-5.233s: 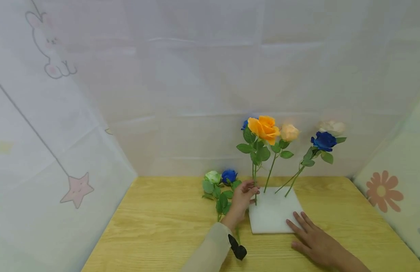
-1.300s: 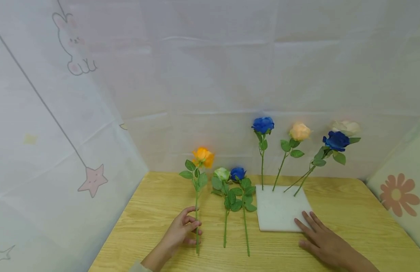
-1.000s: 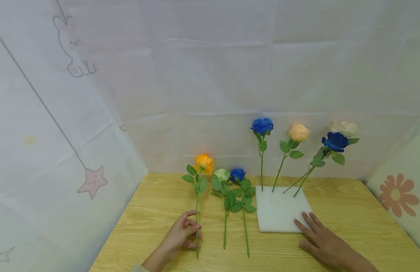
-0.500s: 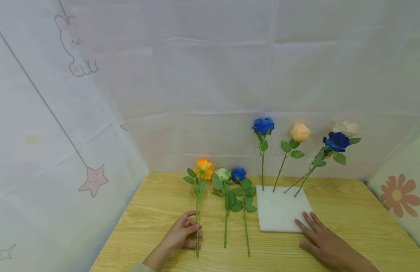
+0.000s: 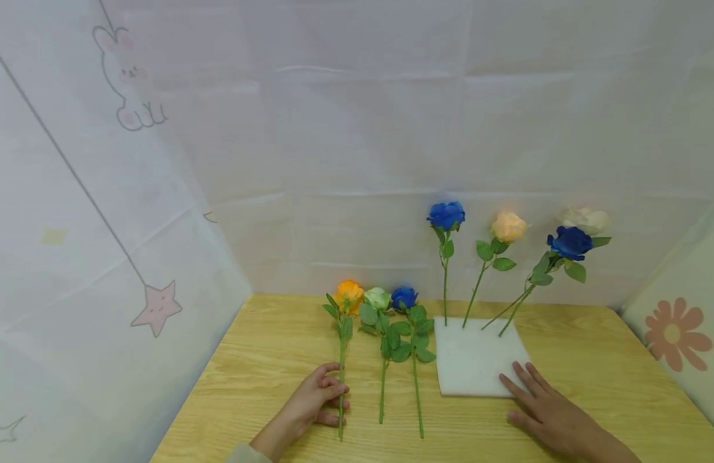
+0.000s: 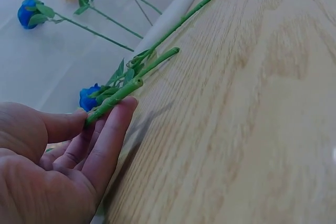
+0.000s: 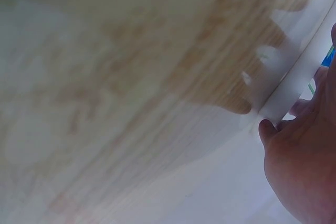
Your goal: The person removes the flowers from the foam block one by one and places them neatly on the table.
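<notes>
In the head view my left hand (image 5: 316, 400) pinches the lower stem of an orange rose (image 5: 349, 297) between thumb and fingers. The left wrist view shows the cut end of that stem (image 6: 118, 98) close over the table, with its shadow below. Just right of it lie a pale green rose (image 5: 377, 298) and a blue rose (image 5: 404, 297), stems toward me. My right hand (image 5: 550, 411) rests with spread, straight fingers on the near right corner of a white foam board (image 5: 478, 366). In the right wrist view the hand (image 7: 310, 156) is at the board's edge (image 7: 289, 87).
Along the board's far side stand a blue rose (image 5: 446, 215), a peach rose (image 5: 509, 226), another blue rose (image 5: 571, 242) and a cream rose (image 5: 588, 219), the last two leaning right. A pale printed cloth (image 5: 357, 128) hangs behind the wooden table (image 5: 247, 360).
My left hand has brought the orange rose from over the board to the left side, then lowered it and shifted it slightly right, beside the green rose. The right hand stays on the board.
</notes>
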Demonstrator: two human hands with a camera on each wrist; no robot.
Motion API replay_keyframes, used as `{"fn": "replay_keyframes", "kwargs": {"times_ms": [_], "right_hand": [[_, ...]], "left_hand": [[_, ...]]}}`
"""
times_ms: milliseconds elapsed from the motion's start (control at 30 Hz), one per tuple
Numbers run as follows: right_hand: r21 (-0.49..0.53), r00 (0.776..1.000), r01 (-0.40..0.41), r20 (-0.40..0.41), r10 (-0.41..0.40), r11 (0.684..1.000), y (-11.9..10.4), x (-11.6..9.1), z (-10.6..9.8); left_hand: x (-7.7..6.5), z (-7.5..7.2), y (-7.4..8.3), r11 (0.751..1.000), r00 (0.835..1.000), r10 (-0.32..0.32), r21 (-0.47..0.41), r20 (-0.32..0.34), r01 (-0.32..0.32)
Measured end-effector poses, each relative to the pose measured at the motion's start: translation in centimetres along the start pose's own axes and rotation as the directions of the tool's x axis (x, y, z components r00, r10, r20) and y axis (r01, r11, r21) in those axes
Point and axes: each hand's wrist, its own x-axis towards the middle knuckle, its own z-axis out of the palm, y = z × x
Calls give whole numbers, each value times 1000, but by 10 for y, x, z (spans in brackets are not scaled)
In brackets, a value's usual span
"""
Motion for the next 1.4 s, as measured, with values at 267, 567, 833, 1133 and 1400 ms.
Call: {"fn": "replay_keyframes", "kwargs": {"times_ms": [267, 567, 833, 1133, 1400], "right_hand": [[7, 1000, -8, 9, 8, 1000, -2, 0, -2], [0, 1000, 10, -9, -10, 1000, -2, 1, -2], [-23, 1000, 11, -25, -12, 1000, -2, 1, -1], [-15, 1000, 3, -15, -4, 1000, -3, 1, -2], [-25, 1000, 12, -29, -13, 1000, -1, 0, 0]], "left_hand": [[4, 4, 1, 999, 1000, -15, 28, -8, 15], [4, 11, 1, 996, 999, -12, 88, -29, 14], [2, 14, 3, 992, 999, -13, 127, -31, 17], [0, 16, 9, 967, 998, -33, 252, -46, 43], [-6, 16, 21, 926, 997, -12, 374, -79, 41]]}}
